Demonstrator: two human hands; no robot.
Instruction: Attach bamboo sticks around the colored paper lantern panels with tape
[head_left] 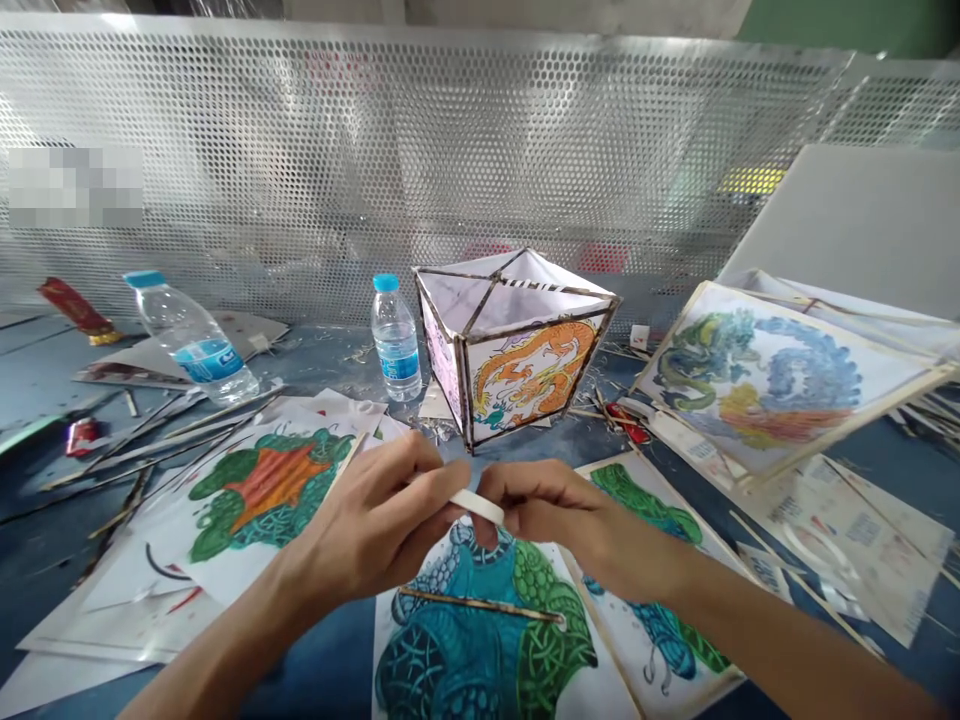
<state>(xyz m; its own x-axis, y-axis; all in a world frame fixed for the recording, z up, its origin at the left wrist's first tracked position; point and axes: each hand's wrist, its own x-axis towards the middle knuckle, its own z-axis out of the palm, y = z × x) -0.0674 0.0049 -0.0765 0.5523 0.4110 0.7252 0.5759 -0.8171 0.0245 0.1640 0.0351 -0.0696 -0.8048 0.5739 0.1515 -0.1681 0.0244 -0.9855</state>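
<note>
Perforated metal screening (480, 150) stands along the far edge of the table (45, 480), whose dark blue top is littered with loose sticks and paper sheets. Your left hand (375, 530) and right hand (562, 515) meet above the near middle of the table, and both are closed on one white tape roll (476, 505). The left thumb and fingers pinch its left side. The right fingers curl over its right side. The roll is held clear of the surface, tilted, directly over a blue-and-green painted sheet (465, 650) that lies at the near edge. A thin stick (480, 603) rests crosswise on that sheet, just below the hands. To the left of the left hand lies a green-and-orange painted sheet (262, 490). To the right, under the right forearm, lies a framed green painted sheet (652, 600). Beyond the hands, toward the far middle of the table, a stick-framed paper box (517, 340) with an orange dragon on its side stands open end up. A small water bottle (395, 340) stands upright just to its left. A larger water bottle (195, 345) leans near the far left corner. A framed blue dragon panel (765, 380) rests tilted toward the right edge.
</note>
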